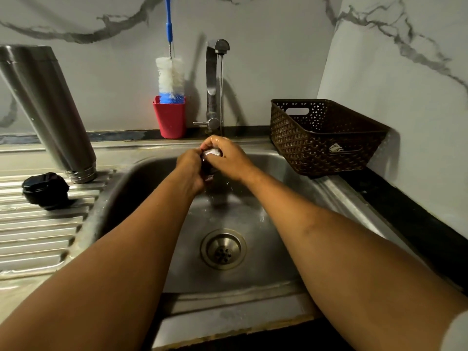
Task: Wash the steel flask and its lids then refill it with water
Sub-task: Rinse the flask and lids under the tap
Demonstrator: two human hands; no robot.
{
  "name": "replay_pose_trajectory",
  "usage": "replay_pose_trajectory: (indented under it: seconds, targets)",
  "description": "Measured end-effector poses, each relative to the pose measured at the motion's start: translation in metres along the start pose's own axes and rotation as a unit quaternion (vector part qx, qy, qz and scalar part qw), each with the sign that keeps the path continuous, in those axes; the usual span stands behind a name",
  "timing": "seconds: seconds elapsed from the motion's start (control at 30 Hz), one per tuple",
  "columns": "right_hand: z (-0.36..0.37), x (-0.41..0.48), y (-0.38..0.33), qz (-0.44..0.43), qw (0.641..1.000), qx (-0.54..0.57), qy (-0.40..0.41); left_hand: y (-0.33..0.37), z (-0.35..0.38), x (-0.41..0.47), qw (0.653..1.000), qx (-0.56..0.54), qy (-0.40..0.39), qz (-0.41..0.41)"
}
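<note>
Left hand (188,168) and right hand (225,158) curl their fingers round a small dark lid (206,163) under the running tap (211,84), at the back edge of the sink (253,224); the steel flask (45,110) stands inverted on the drainboard (38,236).

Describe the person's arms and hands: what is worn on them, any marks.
The left hand and right hand are bare: no gloves, rings or watch show. The left forearm and right forearm are bare too, no sleeves in view. The right hand glistens wet. A pale patch beside the right arm at the lower corner may be cloth; unclear.
</note>
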State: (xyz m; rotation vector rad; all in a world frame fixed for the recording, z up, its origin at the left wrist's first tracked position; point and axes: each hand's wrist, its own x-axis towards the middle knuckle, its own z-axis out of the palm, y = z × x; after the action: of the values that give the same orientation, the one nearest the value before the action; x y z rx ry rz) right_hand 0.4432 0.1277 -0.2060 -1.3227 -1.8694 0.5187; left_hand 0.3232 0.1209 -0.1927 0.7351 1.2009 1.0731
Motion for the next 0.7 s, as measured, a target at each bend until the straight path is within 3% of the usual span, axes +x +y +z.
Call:
replay_pose_trajectory:
  seconds: [0.07,0.13,0.2,0.27,0.33,0.4,0.5,0.6,0.7]
  targets:
    - [-0.004,-0.002,-0.005,0.02,1.0,0.024,0.004,-0.001,0.005,-0.005,1.0,-0.007,-0.014,0.021]
    - [-0.008,-0.004,-0.01,0.098,0.991,0.087,0.001,-0.004,0.01,-0.01,0.997,0.018,-0.041,0.068]
    - [-0.017,-0.006,-0.017,0.229,0.955,0.186,-0.001,-0.008,0.012,-0.009,0.988,0.061,-0.06,0.125]
    - [-0.027,-0.01,-0.018,0.352,0.898,0.264,-0.031,-0.011,0.013,-0.01,0.975,0.108,-0.094,0.169]
    - [-0.032,-0.013,-0.017,0.395,0.872,0.285,-0.051,-0.014,0.012,-0.007,0.964,0.147,-0.112,0.191]
    - [-0.027,-0.009,-0.012,0.352,0.912,0.213,-0.011,-0.013,0.012,-0.008,0.964,0.152,-0.106,0.192]
    - [-0.016,-0.003,-0.006,0.166,0.982,0.07,0.062,-0.006,0.013,-0.003,0.974,0.127,-0.073,0.173]
    - [-0.009,-0.001,0.005,0.013,0.998,-0.037,0.048,-0.004,0.01,0.003,0.992,0.072,-0.034,0.096]
    - [-0.005,0.0,0.004,-0.024,0.998,-0.053,0.006,-0.003,0.005,0.004,0.998,0.017,-0.033,0.055]
